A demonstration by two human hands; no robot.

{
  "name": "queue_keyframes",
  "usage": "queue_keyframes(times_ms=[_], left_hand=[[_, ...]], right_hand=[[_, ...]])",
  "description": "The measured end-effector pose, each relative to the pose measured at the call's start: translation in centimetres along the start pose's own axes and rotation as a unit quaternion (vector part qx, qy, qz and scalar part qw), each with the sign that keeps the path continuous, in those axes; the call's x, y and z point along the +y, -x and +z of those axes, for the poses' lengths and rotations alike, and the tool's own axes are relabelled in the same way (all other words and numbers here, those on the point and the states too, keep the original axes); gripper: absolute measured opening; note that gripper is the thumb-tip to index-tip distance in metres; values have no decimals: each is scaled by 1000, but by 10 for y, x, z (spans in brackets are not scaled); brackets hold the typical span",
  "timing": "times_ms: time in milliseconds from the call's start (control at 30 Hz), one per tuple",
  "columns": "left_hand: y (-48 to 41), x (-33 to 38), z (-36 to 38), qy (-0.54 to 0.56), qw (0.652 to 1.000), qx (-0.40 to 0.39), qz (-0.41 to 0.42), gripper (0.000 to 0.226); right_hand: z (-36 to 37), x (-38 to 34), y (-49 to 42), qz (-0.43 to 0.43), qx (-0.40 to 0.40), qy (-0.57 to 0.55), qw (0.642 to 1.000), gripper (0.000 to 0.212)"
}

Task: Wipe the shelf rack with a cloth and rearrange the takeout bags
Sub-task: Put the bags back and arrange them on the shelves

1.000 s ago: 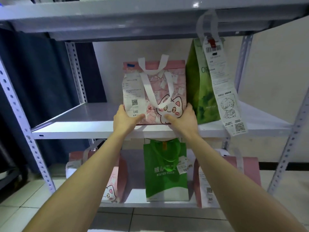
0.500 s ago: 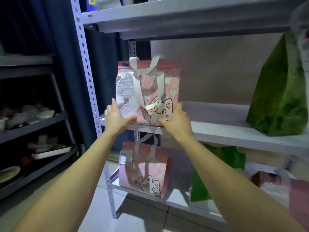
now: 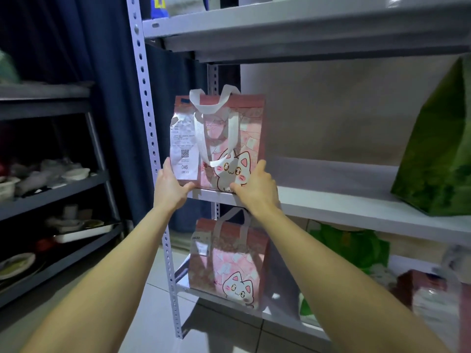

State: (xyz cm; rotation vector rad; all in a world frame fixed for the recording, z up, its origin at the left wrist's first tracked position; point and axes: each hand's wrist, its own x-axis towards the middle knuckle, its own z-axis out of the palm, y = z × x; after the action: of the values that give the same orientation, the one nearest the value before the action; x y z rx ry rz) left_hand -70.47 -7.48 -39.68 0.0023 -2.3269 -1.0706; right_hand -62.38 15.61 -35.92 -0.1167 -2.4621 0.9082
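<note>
A pink takeout bag (image 3: 229, 138) with a cartoon cat, white handles and a receipt numbered 046 stands upright at the left end of the white middle shelf (image 3: 344, 207). My left hand (image 3: 170, 187) grips its lower left corner and my right hand (image 3: 254, 192) grips its lower right corner. A green takeout bag (image 3: 438, 159) stands at the right end of the same shelf. On the shelf below are a second pink cat bag (image 3: 234, 266), a green bag (image 3: 351, 248) and another blurred pink bag (image 3: 433, 299). No cloth is in view.
The rack's perforated grey upright (image 3: 150, 138) rises just left of the held bag, and an upper shelf (image 3: 305, 24) hangs overhead. A dark rack (image 3: 51, 189) with dishes stands to the left before a dark blue curtain (image 3: 109, 72). Tiled floor lies below.
The pink cat bag, held in both hands, has slid from beside the green bag to the shelf's left end. My view has swung left with it.
</note>
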Motion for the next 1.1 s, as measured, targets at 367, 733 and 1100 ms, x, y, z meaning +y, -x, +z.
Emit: queue_keyframes(times_ms=[367, 733, 1100], left_hand=[[80, 68, 27, 21, 979, 195, 56, 73], [156, 275, 146, 201, 960, -70, 183, 33], [191, 380, 222, 248, 893, -346, 146, 77]], right_hand=[[-55, 51, 32, -41, 29, -24, 998, 87], [-231, 177, 73, -1, 250, -48, 967, 27], [-350, 312, 31, 176, 220, -109, 953, 111]])
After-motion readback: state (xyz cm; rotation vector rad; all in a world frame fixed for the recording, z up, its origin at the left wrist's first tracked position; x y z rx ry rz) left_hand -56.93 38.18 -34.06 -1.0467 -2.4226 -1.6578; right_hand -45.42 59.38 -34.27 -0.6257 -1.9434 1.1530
